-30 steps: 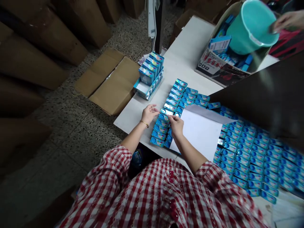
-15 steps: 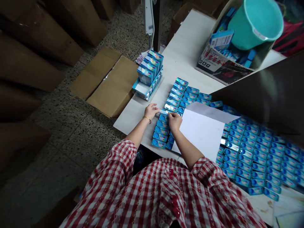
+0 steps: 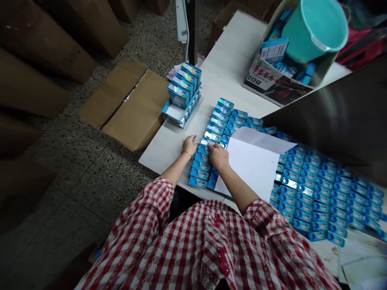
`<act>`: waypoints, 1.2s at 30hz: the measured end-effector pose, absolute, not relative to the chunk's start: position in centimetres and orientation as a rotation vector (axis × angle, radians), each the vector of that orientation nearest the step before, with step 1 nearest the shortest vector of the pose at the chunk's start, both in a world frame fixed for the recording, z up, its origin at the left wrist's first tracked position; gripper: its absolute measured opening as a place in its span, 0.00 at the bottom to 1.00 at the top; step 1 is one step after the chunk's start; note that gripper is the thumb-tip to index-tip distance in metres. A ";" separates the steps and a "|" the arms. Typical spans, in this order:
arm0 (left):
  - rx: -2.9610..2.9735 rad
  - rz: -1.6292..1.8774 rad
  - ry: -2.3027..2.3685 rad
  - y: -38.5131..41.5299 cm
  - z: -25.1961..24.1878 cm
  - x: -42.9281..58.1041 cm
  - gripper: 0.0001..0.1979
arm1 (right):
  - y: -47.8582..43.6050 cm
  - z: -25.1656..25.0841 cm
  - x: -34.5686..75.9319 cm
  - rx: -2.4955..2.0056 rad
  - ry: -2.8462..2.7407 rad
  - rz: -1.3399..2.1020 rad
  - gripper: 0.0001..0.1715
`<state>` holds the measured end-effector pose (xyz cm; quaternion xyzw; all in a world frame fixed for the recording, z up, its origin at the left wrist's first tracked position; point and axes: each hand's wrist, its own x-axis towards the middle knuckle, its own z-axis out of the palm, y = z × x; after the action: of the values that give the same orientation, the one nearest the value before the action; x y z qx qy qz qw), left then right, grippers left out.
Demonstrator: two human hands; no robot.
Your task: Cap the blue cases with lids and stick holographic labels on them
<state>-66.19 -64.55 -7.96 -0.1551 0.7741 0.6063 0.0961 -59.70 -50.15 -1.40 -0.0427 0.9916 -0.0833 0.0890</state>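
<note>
Rows of small blue tins or boxes [image 3: 200, 165], each with a round blue patch and a printed label, lie on the table. My right hand [image 3: 219, 156] rests over the left column, its index finger stretched onto a small shiny strip [image 3: 204, 141] on one box; its other fingers are partly curled. Beside the outer edge of that column, my left hand [image 3: 190, 146] lies on the table with fingers apart, holding nothing. A sheet of white paper [image 3: 250, 165] with its far edge folded up covers part of the rows, to the right of my right hand.
A blue display tray [image 3: 181, 117] with several upright packs stands at the table's left edge. Toward the back are a printed carton [image 3: 272, 86] and a turquoise bucket [image 3: 317, 30]. A flat cardboard box [image 3: 136, 110] lies on the floor; large cartons [image 3: 69, 40] stand at left.
Both hands were pinching near the shiny strip at the column's edge. My left hand has let go and drawn slightly away; my right index finger now presses on the box.
</note>
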 end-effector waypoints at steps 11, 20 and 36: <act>-0.256 2.056 2.245 -59.0 -2.1 -64.7 0.14 | -31.2 5.4 -61.5 -0.080 3.156 -0.037 0.18; 0.413 1.422 2.427 -53.7 -3.4 -62.3 0.29 | -32.7 0.6 -52.3 -0.565 3.071 -0.327 0.16; 0.698 0.934 2.859 -53.6 -5.3 -59.4 0.18 | -37.6 -3.7 -56.5 -0.481 3.130 -0.232 0.19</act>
<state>-59.43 -53.58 -5.30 0.2261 0.9256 0.3025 0.0268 -56.52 -37.60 -3.72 -0.1516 0.9856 -0.0732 -0.0169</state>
